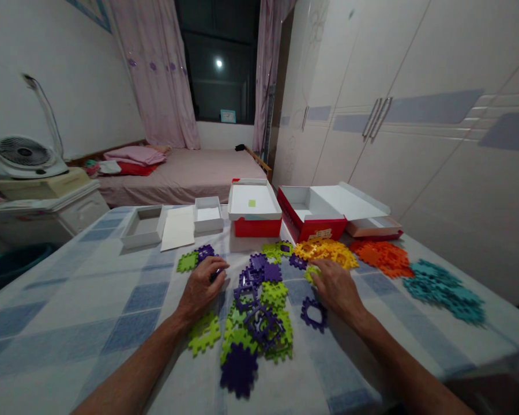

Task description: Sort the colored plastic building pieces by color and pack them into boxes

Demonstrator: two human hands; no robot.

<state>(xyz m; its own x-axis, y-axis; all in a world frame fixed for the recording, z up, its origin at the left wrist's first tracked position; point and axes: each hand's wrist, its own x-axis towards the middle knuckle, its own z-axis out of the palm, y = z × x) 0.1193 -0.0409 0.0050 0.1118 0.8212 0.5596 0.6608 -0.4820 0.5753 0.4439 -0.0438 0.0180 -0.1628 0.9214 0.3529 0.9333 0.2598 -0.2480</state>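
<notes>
Near the left of the pile, my left hand point(202, 283) curls its fingers round a dark purple toothed piece point(217, 275), only partly visible. My right hand point(336, 283) pinches a lime-green toothed piece point(312, 275), mostly covered by the fingers. Between the hands lies a mixed heap of purple point(239, 369) and lime-green point(273, 294) flat interlocking plastic pieces. A purple ring-shaped piece point(313, 314) lies below my right hand. Beyond my left hand lie a green piece point(187, 261) and a purple one point(205, 252); a longer green piece point(205, 333) rests beside my left wrist.
Yellow point(326, 252), orange point(383, 257) and teal piles point(444, 291) of pieces run along the right. Behind stand a closed red-and-white box point(258, 227), an open red box point(303, 229), and two small open white boxes point(143, 237) point(208, 226). A checked cloth point(108, 294) covers the table.
</notes>
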